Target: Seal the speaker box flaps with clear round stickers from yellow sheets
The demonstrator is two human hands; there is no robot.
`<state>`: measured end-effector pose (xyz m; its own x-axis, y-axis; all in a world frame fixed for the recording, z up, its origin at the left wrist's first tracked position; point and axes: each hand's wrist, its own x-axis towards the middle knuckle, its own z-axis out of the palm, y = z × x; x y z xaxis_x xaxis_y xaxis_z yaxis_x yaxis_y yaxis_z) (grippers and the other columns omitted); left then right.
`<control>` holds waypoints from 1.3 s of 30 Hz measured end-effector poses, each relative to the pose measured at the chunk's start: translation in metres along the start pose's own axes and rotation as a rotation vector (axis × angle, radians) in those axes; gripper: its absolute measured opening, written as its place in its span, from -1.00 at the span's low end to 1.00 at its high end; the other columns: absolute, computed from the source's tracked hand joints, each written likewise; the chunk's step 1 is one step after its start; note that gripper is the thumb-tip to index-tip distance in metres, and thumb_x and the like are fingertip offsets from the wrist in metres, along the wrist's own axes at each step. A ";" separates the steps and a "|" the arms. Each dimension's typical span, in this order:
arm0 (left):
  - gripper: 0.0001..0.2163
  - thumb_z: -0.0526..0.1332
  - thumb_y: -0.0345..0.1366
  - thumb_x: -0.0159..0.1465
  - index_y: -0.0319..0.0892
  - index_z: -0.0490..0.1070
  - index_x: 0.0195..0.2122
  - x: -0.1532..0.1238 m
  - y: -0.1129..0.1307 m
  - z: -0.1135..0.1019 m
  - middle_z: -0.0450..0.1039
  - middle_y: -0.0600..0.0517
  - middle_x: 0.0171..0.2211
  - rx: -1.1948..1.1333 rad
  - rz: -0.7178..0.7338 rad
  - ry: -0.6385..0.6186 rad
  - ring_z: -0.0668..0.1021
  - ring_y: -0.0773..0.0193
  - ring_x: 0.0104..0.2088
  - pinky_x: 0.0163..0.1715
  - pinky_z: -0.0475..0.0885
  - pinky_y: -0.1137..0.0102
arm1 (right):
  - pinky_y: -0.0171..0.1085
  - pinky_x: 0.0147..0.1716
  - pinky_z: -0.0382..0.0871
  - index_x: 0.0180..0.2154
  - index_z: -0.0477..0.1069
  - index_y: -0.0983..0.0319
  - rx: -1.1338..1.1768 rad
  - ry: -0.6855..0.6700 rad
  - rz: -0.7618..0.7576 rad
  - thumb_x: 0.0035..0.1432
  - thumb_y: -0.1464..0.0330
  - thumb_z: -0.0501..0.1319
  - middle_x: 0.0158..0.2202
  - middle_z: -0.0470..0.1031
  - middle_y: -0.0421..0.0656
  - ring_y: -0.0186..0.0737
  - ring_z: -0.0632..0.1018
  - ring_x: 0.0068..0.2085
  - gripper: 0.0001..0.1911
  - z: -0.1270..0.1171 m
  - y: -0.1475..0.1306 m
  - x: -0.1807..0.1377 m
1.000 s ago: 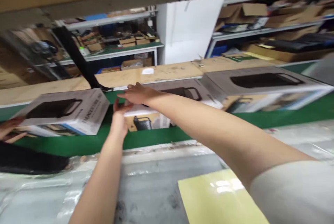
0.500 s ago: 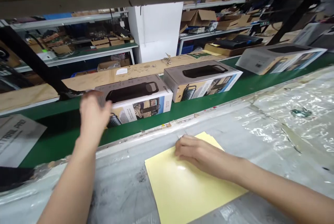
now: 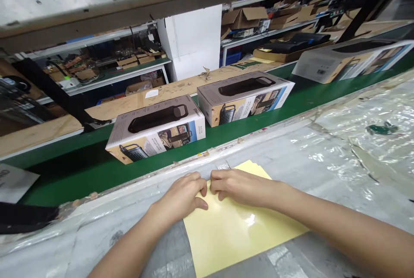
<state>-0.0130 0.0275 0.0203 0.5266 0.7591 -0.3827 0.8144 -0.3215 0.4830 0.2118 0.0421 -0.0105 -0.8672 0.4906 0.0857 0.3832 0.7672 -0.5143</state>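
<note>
A stack of glossy yellow sheets (image 3: 233, 239) lies on the plastic-covered worktop. My right hand (image 3: 237, 185) rests at its far edge with fingertips bent and pressed together; whatever they pinch is hidden. Close beside it, over the stack's far left corner, is my left hand (image 3: 184, 196). Its fingers are curled, and a gap shows between thumb and forefinger with nothing visible in it. Beyond the hands, a printed speaker box (image 3: 158, 129) stands on the green conveyor belt (image 3: 80, 174), with a second similar box (image 3: 246, 96) just right of it.
Another printed box (image 3: 352, 62) sits farther right on the belt. At the lower left are a white printed panel (image 3: 16, 183) and a dark bar (image 3: 29, 217). An overhead shelf (image 3: 129, 6) crosses the top. Crumpled clear plastic (image 3: 371, 157) covers the worktop's right side.
My left hand has left the nearer box and come down right to the yellow sheets. My right hand stays at their far edge. The boxes appear slightly farther left in view.
</note>
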 end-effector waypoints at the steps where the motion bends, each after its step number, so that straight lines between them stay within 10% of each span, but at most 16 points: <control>1: -0.80 0.47 -0.32 0.20 -0.11 0.46 -0.26 0.000 0.001 -0.001 0.41 0.08 -0.19 -0.002 -0.003 -0.005 0.50 0.12 -0.04 -0.16 0.28 0.38 | -0.32 -0.35 0.24 -0.09 0.57 0.22 -0.008 -0.011 0.008 0.21 0.70 0.15 -0.25 0.38 -0.18 -0.26 0.44 -0.32 -0.61 0.000 0.001 -0.001; 8: -0.79 0.46 -0.32 0.21 -0.11 0.42 -0.26 -0.001 0.003 0.002 0.40 0.08 -0.18 0.009 -0.010 0.008 0.49 0.13 -0.05 -0.17 0.27 0.36 | -0.28 -0.34 0.15 -0.24 0.57 0.22 -0.138 0.048 -0.070 0.34 0.59 0.13 -0.32 0.34 -0.17 -0.22 0.37 -0.31 -0.73 0.007 0.002 -0.010; 14: -0.83 0.38 -0.39 0.27 -0.13 0.39 -0.21 -0.003 0.002 0.009 0.41 0.06 -0.15 0.099 0.017 0.036 0.46 0.13 -0.06 -0.13 0.25 0.33 | -0.27 -0.24 0.30 -0.33 0.46 0.23 0.275 0.139 0.033 0.32 0.55 0.11 -0.26 0.37 -0.14 -0.22 0.44 -0.26 -0.78 0.005 0.004 -0.017; 21: -0.74 0.11 -0.65 0.29 -0.14 0.39 -0.18 -0.012 0.016 0.016 0.34 0.04 -0.17 0.284 0.161 0.041 0.38 0.20 -0.15 -0.19 0.15 0.31 | -0.22 -0.19 0.42 -0.08 0.46 0.16 0.675 0.626 0.270 0.42 0.22 0.19 -0.22 0.42 -0.14 -0.17 0.50 -0.20 -0.82 -0.002 0.006 -0.056; 29: -0.59 -0.04 -0.74 0.22 -0.12 0.43 -0.21 -0.013 0.016 0.017 0.28 0.04 -0.25 0.183 0.230 -0.014 0.35 0.23 -0.21 -0.24 0.15 0.33 | -0.17 -0.13 0.36 0.37 0.19 0.06 -0.005 0.107 0.060 0.34 0.64 0.04 -0.13 0.50 -0.08 -0.07 0.48 -0.12 -0.34 0.015 -0.017 -0.073; 39: -0.61 0.00 -0.62 0.37 -0.01 0.50 -0.08 -0.012 0.019 0.015 0.31 0.03 -0.22 0.190 0.225 -0.042 0.35 0.22 -0.20 -0.21 0.16 0.33 | -0.18 -0.12 0.40 0.26 0.26 0.18 -0.038 0.115 0.116 0.31 0.64 0.13 -0.16 0.48 -0.09 -0.09 0.49 -0.14 -0.45 0.015 -0.023 -0.072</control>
<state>-0.0004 0.0037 0.0225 0.7057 0.6340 -0.3163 0.7048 -0.5823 0.4052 0.2605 -0.0170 -0.0178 -0.7751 0.6192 0.1258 0.4924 0.7168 -0.4937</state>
